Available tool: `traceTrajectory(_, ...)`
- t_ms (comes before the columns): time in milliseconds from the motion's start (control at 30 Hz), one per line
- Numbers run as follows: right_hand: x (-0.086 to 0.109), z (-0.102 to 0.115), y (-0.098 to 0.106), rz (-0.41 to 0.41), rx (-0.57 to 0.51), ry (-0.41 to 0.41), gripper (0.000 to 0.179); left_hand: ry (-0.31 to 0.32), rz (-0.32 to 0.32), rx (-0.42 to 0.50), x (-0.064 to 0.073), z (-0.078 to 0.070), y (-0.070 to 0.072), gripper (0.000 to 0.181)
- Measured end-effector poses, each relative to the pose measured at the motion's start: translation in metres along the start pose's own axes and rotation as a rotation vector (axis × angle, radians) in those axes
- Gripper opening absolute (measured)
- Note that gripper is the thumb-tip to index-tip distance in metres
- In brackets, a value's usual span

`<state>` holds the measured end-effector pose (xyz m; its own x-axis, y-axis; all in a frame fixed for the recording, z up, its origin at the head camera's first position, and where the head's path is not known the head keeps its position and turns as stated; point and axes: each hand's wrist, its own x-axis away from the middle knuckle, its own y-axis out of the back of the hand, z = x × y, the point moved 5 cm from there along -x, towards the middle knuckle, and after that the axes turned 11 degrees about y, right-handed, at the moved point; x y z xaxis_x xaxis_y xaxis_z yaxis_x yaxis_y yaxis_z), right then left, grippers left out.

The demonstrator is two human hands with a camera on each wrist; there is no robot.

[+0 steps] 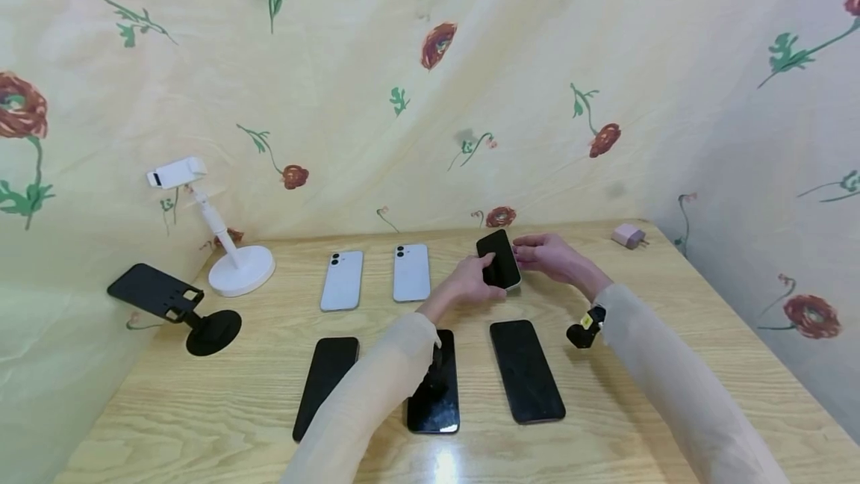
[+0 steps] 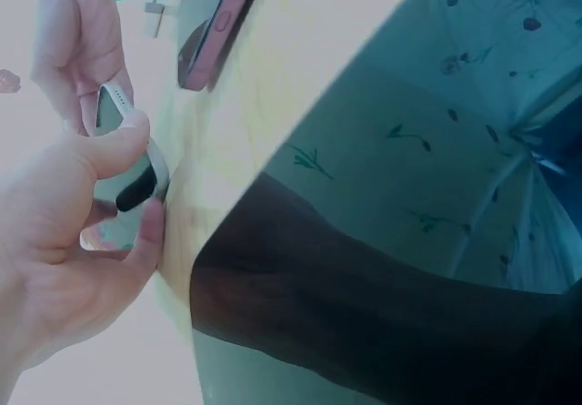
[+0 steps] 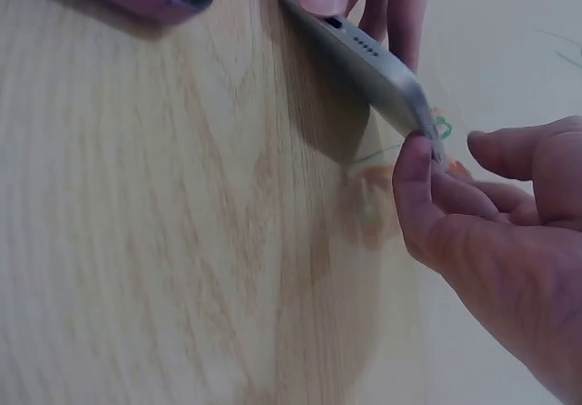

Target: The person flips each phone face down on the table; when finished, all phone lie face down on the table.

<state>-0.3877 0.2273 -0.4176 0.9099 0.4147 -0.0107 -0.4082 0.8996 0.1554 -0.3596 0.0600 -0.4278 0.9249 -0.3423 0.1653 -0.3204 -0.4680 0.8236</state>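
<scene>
My left hand [image 1: 470, 280] pinches a smartphone [image 1: 502, 249], black screen up, with the thumb on the glass and the other fingers at its edge and underside. In the right wrist view the phone's pale metal edge [image 3: 373, 73] is tilted, one side raised off the table. My right hand [image 1: 552, 256] is at the phone's right side; its fingertips touch the raised edge, while the thumb [image 3: 500, 150] stays apart from it. Nearest to the hands, a dark phone [image 1: 527, 372] lies screen up in front, and a white phone [image 1: 411, 272] lies back up to the left.
Another white phone [image 1: 341, 281] lies back up farther left. Two more dark phones, one at left [image 1: 325, 372] and one partly under my left forearm [image 1: 440, 409], lie in front. A white phone stand [image 1: 242, 271] and a black phone stand [image 1: 213, 332] stand left; a charger plug [image 1: 628, 235] lies right.
</scene>
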Motion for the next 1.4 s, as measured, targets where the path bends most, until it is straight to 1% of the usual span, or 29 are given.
traceTrajectory(133, 0.002, 0.003, -0.005, 0.045, -0.025, 0.03, 0.051, -0.033, 0.022, 0.007, 0.0, 0.001, 0.002, 0.085)
traceTrajectory(267, 0.004, 0.003, -0.008, 0.08, -0.067, 0.028, 0.055, -0.065, 0.037, -0.001, 0.0, 0.001, 0.005, 0.087)
traceTrajectory(400, 0.005, 0.003, -0.01, 0.092, -0.097, 0.019, 0.057, -0.069, 0.055, 0.012, 0.001, 0.001, 0.008, 0.089)
traceTrajectory(500, 0.004, 0.003, -0.012, 0.09, -0.114, 0.018, 0.058, -0.065, 0.059, 0.029, 0.002, 0.003, 0.01, 0.089)
traceTrajectory(600, 0.003, 0.004, -0.015, 0.105, -0.119, 0.034, 0.058, -0.071, 0.047, 0.044, 0.002, 0.004, 0.011, 0.09)
traceTrajectory(733, 0.003, 0.006, -0.018, 0.098, -0.149, 0.033, 0.058, -0.079, 0.032, 0.064, 0.004, 0.004, 0.012, 0.091)
traceTrajectory(833, 0.003, 0.008, -0.02, 0.077, -0.18, 0.019, 0.058, -0.085, 0.02, 0.087, 0.005, 0.004, 0.013, 0.093)
traceTrajectory(933, 0.003, 0.01, -0.024, 0.078, -0.177, 0.021, 0.058, -0.087, 0.014, 0.123, 0.007, 0.005, 0.014, 0.095)
traceTrajectory(1100, 0.001, 0.011, -0.031, 0.087, -0.163, 0.028, 0.06, -0.072, 0.02, 0.207, 0.012, 0.008, 0.016, 0.097)
traceTrajectory(1267, 0.001, 0.012, -0.037, 0.109, -0.184, 0.022, 0.061, -0.074, 0.019, 0.234, 0.015, 0.009, 0.019, 0.095)
traceTrajectory(1400, 0.002, 0.01, -0.04, 0.11, -0.202, 0.002, 0.06, -0.082, 0.03, 0.264, 0.017, 0.01, 0.021, 0.093)
